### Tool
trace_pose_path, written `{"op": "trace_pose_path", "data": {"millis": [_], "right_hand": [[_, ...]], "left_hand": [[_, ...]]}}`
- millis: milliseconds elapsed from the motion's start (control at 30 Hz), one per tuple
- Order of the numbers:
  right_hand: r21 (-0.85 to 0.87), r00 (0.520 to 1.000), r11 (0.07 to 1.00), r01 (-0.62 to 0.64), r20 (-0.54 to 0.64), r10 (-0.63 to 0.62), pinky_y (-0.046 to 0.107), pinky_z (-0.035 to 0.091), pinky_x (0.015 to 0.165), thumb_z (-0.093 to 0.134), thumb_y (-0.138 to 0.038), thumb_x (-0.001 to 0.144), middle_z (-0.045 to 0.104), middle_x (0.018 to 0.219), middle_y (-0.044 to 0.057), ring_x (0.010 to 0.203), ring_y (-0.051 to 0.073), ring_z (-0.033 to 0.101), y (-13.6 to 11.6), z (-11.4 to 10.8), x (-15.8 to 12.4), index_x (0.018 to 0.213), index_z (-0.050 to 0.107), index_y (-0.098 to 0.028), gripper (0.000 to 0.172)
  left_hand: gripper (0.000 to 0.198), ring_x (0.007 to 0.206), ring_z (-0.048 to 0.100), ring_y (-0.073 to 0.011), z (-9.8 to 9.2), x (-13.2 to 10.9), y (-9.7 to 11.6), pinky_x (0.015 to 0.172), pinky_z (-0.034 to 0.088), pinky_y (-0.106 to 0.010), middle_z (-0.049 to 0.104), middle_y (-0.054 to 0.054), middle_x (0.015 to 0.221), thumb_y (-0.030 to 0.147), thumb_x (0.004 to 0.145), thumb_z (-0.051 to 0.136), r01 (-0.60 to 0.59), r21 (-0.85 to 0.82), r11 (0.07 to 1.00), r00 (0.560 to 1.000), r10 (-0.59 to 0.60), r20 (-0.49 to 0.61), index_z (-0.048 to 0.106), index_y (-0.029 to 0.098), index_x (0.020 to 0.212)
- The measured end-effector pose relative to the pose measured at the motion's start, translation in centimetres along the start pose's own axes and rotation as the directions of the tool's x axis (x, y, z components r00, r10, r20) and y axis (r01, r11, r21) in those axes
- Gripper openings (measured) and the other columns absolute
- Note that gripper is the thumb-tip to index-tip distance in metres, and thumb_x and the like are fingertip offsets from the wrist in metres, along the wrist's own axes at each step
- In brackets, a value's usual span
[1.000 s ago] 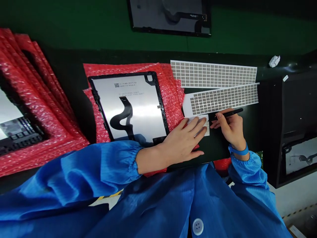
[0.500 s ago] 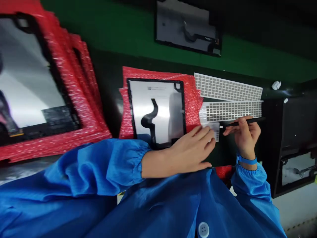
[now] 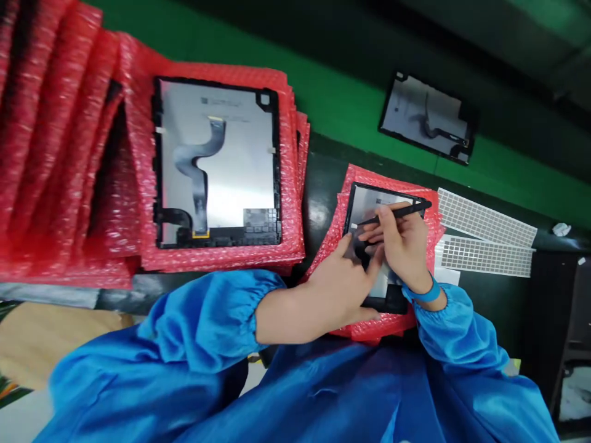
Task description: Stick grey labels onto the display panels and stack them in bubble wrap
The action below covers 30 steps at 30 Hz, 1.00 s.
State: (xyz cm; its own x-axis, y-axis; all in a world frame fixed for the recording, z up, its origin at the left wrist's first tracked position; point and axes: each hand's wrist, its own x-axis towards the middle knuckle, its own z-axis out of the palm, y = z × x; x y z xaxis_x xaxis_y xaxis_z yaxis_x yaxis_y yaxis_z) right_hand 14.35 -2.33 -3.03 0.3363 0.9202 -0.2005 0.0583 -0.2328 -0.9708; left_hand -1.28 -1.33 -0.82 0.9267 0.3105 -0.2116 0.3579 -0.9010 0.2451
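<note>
A display panel (image 3: pixel 368 198) with a silver back and black frame lies on red bubble wrap (image 3: pixel 335 231) in front of me. My right hand (image 3: pixel 404 243) is over it, closed on slim black tweezers (image 3: pixel 406 210). A small white sticker (image 3: pixel 354 226) is at the tweezers' tip, close to the panel's left edge. Whether the sticker touches the panel, I cannot tell. My left hand (image 3: pixel 339 283) rests across the panel's lower left, its index finger and thumb stretched out and holding nothing. Both hands hide much of the panel and its dark ribbon cable.
Two sticker sheets (image 3: pixel 487 215) lie to the right. A larger-looking panel (image 3: pixel 231 178) with a ribbon cable tops a red bubble-wrap stack on the left, beside more red bags (image 3: pixel 50 135). Another panel (image 3: pixel 425 117) lies at the back, and crumpled white paper (image 3: pixel 561 229) at far right.
My right hand has brought the tweezers and white sticker left from the sticker sheets to over the panel. My left hand has moved from the sheets' edge onto the panel. The view has swung left.
</note>
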Motion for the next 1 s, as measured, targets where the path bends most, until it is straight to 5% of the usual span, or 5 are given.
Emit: {"op": "trace_pose_path", "data": {"millis": [367,767,1000], "right_hand": [[-0.075,0.999,0.996,-0.044,-0.016,0.043,0.027,0.066,0.051,0.071,-0.06,0.1,0.078,0.072,-0.001,0.057,0.017,0.078,0.3,0.1,0.6,0.097,0.065,-0.026,0.035],[-0.1,0.999,0.994,-0.048,-0.021,0.046,0.026,0.067,0.05,0.071,-0.06,0.1,0.079,0.074,0.0,0.058,0.017,0.079,0.1,0.3,0.6,0.097,0.066,-0.025,0.035],[-0.07,0.999,0.997,-0.039,0.011,0.04,0.028,0.07,0.055,0.071,-0.056,0.101,0.079,0.073,0.0,0.061,0.018,0.08,0.3,0.3,0.5,0.099,0.066,-0.026,0.031]], "left_hand": [[0.106,0.069,0.075,-0.0307,-0.7,0.6,-0.2,0.117,0.041,-0.055,0.083,-0.014,0.082,0.072,0.078,0.087,-0.003,-0.108,0.994,1.0,0.005,0.013,0.062,-0.001,0.15],[0.08,0.073,0.077,-0.0311,-1.4,0.8,-0.8,0.105,0.049,-0.05,0.083,-0.014,0.087,0.066,0.083,0.084,-0.017,-0.088,0.996,0.999,0.021,0.047,0.072,0.006,0.134],[0.084,0.084,0.079,-0.0343,-1.5,1.0,-2.2,0.122,0.037,-0.058,0.084,-0.016,0.091,0.079,0.084,0.076,-0.043,-0.135,0.99,0.998,0.049,0.042,0.074,0.007,0.127]]}}
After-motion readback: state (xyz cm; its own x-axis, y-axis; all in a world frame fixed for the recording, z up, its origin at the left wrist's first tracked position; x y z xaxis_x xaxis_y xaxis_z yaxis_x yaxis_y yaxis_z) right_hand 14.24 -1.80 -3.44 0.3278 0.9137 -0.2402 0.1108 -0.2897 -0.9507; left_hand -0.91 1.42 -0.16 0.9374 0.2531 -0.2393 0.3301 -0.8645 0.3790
